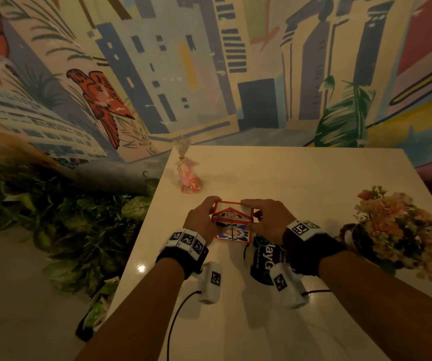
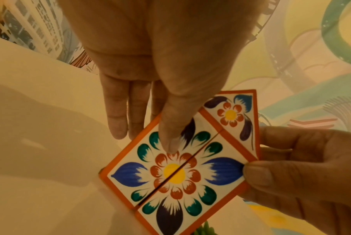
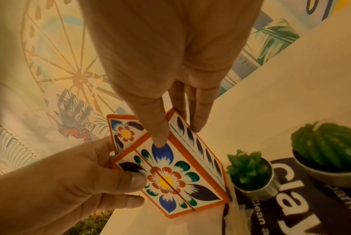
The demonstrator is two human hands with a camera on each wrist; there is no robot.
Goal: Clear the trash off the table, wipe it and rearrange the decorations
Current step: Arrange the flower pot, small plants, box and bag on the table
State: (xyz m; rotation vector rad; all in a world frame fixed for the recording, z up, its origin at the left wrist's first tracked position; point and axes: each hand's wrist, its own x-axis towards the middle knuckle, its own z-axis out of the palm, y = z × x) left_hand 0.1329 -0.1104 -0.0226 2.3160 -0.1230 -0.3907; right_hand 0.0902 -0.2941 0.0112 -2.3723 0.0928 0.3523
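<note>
A small house-shaped decoration box [image 1: 233,225], white with orange edges and painted flowers, is held over the near middle of the white table [image 1: 300,178]. My left hand [image 1: 208,217] pinches its left side. In the left wrist view my left hand [image 2: 144,136] has its thumb on the flowered front [image 2: 190,174] and its fingers behind. My right hand [image 1: 257,214] pinches the right side. The right wrist view shows my right hand [image 3: 179,133] with its thumb on the front of the box [image 3: 170,179]. I cannot tell whether the box touches the table.
A pink wrapped candy bag [image 1: 189,178] stands at the table's far left. A pink flower bouquet [image 1: 391,230] sits at the right edge. Under my right wrist lies a black lettered bag [image 3: 291,198] with two small green cactus pots [image 3: 248,171] [image 3: 327,147]. Leafy plants [image 1: 66,217] line the table's left side.
</note>
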